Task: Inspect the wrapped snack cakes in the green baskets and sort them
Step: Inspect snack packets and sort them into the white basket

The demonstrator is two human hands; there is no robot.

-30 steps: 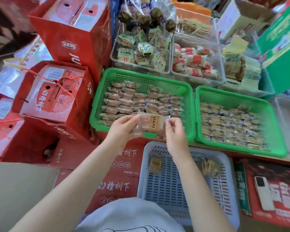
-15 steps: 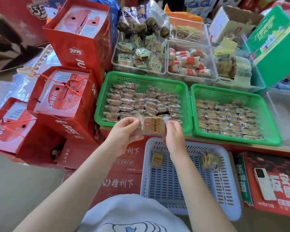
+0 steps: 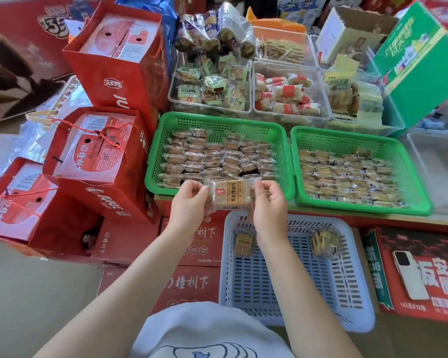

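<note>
While both hands hold it up over the near rim of the left basket, one wrapped cake sits between them, label facing the camera, brown band with print down its middle. Left hand pinches the left end of the wrapper, thumb and fingers curled on it; right hand pinches the right end the same way, fingers bent round the edge. Cake is in the air, above the gap between the left basket and the white basket below it. Left basket holds rows of wrapped cakes, packed fairly neat, a bare patch of mesh at the back. Right basket, just beside it, holds a flatter layer of paler packets. White basket has two packets: one small brown pack near the right wrist, one striped pack further right, well apart. Behind the green baskets, clear bins with other wrapped snacks. Red gift boxes stacked at left. Phone lies face down on a red carton at lower right. Green carton tilted at upper right.
</note>
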